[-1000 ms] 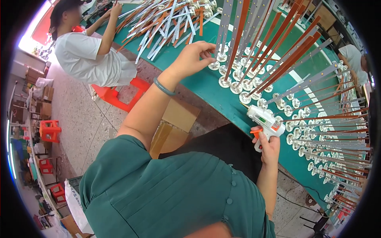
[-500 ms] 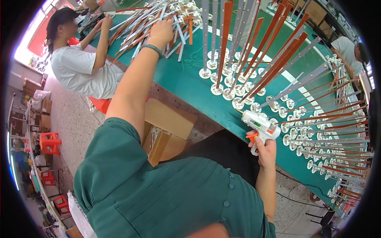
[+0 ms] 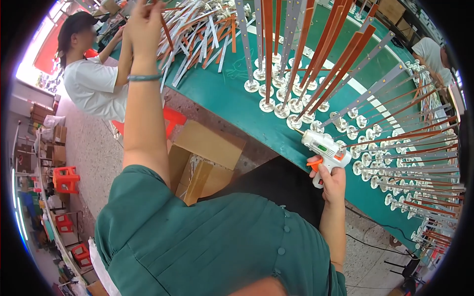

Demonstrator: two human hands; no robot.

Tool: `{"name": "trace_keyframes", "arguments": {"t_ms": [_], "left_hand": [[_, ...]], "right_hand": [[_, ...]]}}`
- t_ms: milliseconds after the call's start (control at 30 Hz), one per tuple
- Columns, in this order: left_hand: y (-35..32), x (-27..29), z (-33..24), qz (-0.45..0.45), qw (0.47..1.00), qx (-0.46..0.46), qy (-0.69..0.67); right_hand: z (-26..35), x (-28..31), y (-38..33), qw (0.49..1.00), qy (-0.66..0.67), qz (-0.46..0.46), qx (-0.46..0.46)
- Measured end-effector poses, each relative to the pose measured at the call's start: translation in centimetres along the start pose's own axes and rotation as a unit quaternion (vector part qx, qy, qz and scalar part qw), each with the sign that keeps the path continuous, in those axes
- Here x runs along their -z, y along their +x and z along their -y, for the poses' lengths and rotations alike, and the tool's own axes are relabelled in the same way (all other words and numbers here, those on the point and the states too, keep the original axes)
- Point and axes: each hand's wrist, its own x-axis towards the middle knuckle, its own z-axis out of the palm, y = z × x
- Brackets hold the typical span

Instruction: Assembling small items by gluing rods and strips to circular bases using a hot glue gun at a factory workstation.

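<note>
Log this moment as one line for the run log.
left hand: raised, gripping orange strip from loose pile | right hand: holding white glue gun, nozzle toward round bases | green table: rows of upright strips

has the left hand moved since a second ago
Yes. The left hand went from the round bases near the table edge out to the pile of strips farther along the green table.

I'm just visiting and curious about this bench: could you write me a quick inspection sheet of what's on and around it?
Surface: long green-topped table.
Job's things: white glue gun with orange trigger; thin orange strip; upright grey and orange strips on round white bases.
Clutter: loose pile of strips.
Hands: right hand grips the glue gun; left hand, raised, holds the thin orange strip.
Cables: black cable on the floor.
Surroundings: open cardboard box, red stools, seated co-worker in white.
</note>
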Motion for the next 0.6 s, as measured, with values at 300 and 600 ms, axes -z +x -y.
{"name": "trace_keyframes", "arguments": {"t_ms": [300, 600], "left_hand": [[-4.8, 6.6, -7.0, -0.085, 0.981, 0.002, -0.174], [-12.3, 7.2, -6.5, 0.038, 0.912, 0.240, -0.331]], "right_hand": [[-0.7, 0.5, -0.3, 1.000, 0.012, -0.004, 0.021], [-0.5, 0.2, -0.4, 1.000, 0.012, 0.003, 0.021]]}}
